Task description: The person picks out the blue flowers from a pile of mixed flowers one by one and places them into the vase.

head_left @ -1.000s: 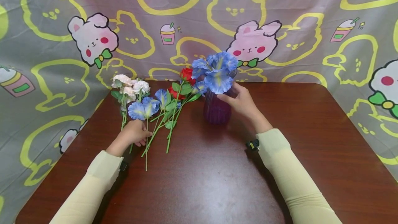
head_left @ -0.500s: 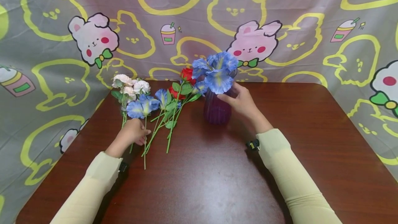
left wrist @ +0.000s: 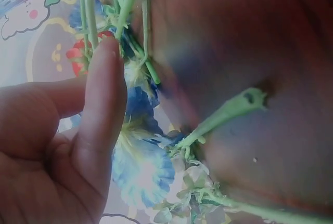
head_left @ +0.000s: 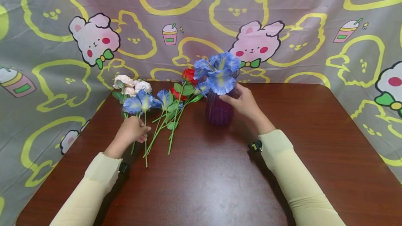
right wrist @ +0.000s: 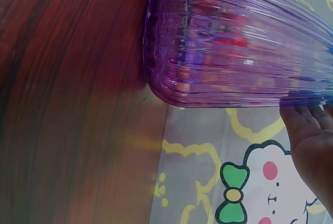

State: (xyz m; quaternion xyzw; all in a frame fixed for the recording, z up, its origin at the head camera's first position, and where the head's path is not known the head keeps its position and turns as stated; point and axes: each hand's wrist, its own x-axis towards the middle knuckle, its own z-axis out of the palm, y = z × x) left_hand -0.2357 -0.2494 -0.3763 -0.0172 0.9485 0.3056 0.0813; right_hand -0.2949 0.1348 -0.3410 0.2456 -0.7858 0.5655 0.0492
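My left hand pinches the green stem of a blue iris between thumb and fingers. The bloom points away from me in front of the pale roses, and the stem's cut end hangs below the hand. My thumb shows large in the left wrist view. With the right hand I hold the upper part of a purple ribbed vase, which stands upright on the table. Blue irises fill its mouth. The right wrist view shows fingertips against the vase's side.
Red roses with green leaves lie between the left hand and the vase, beside another blue iris. Their stems point toward me on the brown table. A patterned cloth hangs behind the table.
My left hand has moved slightly away from me and left, carrying the iris; its bloom now sits higher and further left in the head view. The right hand and vase have stayed still.
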